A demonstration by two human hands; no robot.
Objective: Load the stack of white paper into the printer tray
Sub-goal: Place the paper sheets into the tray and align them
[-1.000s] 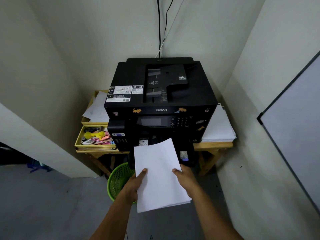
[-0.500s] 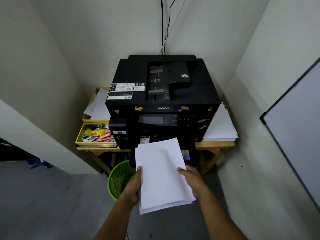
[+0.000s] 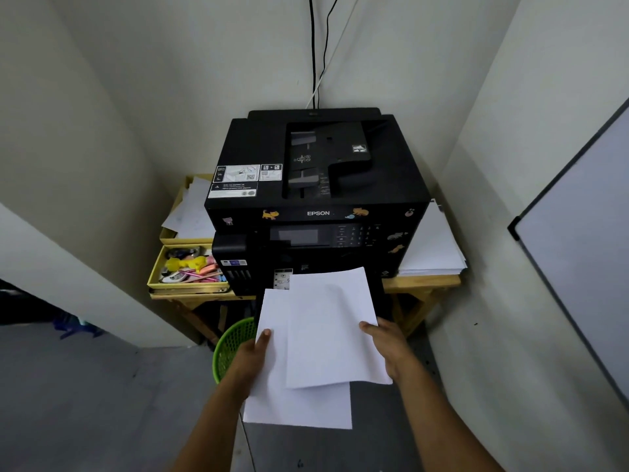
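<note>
Both hands are holding the white paper in midair right in front of the black Epson printer, and the stack's split into two offset bunches, the top one skewed to the right. The left hand pinches the lower sheets with its thumb on top, and the right hand grips the upper bunch's right edge, thumb over it. The other fingers are under the paper so I can't tell how they sit.
</note>
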